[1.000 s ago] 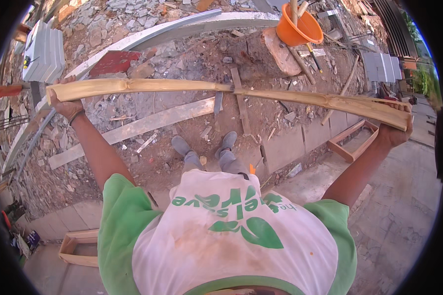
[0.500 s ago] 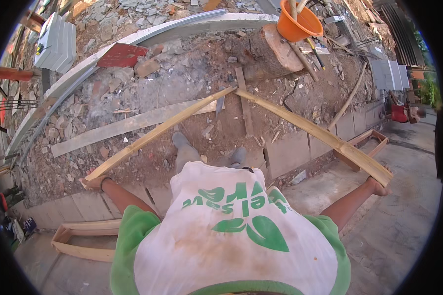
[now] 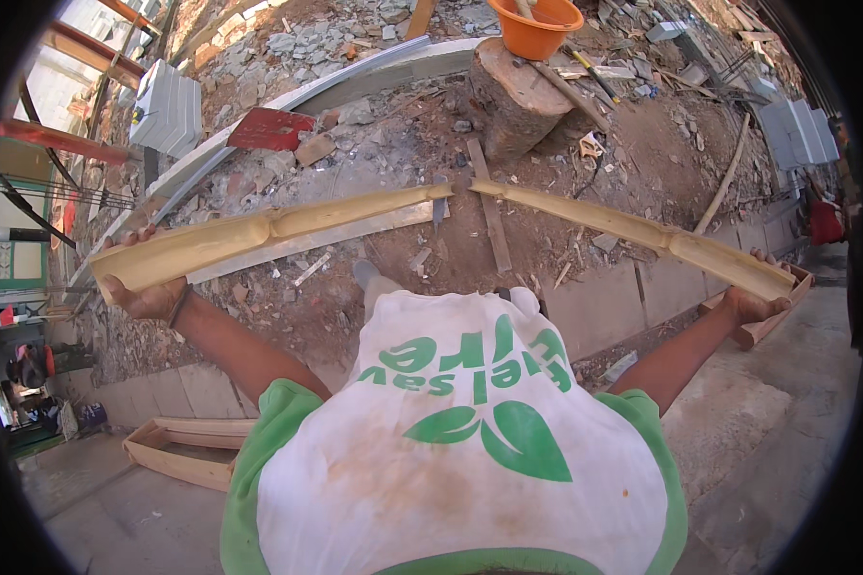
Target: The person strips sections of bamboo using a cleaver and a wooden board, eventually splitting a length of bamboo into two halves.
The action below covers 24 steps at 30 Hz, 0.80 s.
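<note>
Each of my hands grips the outer end of a long split bamboo half. The left bamboo half (image 3: 326,218) shows its hollow inner face, with a node partway along. Under its wide end, my left hand (image 3: 149,295) is closed, thumb at the lower edge and fingertips over the upper edge. The right bamboo half (image 3: 604,220) slopes down toward my right hand (image 3: 753,305), which wraps its outer end. The thin inner ends come close together ahead of me, with a small gap between them.
A tree stump (image 3: 523,101) carries an orange bucket (image 3: 537,34), with a yellow-and-black handled tool (image 3: 594,75) beside it. Wooden frames (image 3: 182,446) lie on the paving to either side. Flat boards (image 3: 336,235), a red panel (image 3: 270,128) and rubble cover the dirt ahead.
Both bamboo halves have been raised at their outer ends and turned so that their hollow faces show more. Their inner ends have moved slightly apart. My view has shifted.
</note>
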Motion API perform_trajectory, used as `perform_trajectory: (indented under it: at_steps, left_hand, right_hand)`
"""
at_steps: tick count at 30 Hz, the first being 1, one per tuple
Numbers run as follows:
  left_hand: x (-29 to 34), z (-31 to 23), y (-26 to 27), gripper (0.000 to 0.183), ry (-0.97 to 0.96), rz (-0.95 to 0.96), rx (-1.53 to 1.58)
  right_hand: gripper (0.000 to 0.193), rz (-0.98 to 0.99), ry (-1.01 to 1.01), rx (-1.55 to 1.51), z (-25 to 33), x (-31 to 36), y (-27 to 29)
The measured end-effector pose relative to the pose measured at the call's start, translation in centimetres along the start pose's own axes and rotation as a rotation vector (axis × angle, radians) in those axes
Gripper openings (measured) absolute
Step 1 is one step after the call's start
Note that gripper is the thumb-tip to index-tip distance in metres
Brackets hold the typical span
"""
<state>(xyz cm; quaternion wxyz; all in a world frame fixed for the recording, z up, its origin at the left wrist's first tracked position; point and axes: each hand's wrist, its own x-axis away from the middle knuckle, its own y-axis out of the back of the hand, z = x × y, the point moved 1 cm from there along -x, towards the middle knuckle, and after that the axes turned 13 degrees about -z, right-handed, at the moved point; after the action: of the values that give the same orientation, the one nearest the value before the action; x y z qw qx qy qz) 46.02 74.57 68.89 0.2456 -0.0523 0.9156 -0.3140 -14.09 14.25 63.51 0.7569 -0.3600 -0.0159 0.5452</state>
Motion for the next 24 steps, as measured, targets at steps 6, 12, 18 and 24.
perform_trajectory:
  at_steps: [6, 12, 18, 24]
  left_hand:
    - [-0.7, -13.8, -5.3, 0.064, -0.057, 0.333, 0.183]
    - [1.1, -17.5, -5.6, 0.055, -0.352, -0.225, -0.070]
    - [5.2, -11.8, 2.4, 0.057, -0.296, -0.520, -0.099]
    - [7.8, -6.4, 11.3, 0.055, -0.282, -0.981, -0.178]
  right_hand:
    - [0.069, 0.101, -0.038, -0.106, -0.2, 1.0, -3.3]
    - [0.058, 0.256, -0.194, -0.145, -2.1, 2.7, -10.6]
    - [0.053, 0.723, -0.308, -0.346, -2.6, 9.6, -27.4]
    - [0.057, 1.081, -0.285, -0.424, 1.7, 22.8, -44.3]
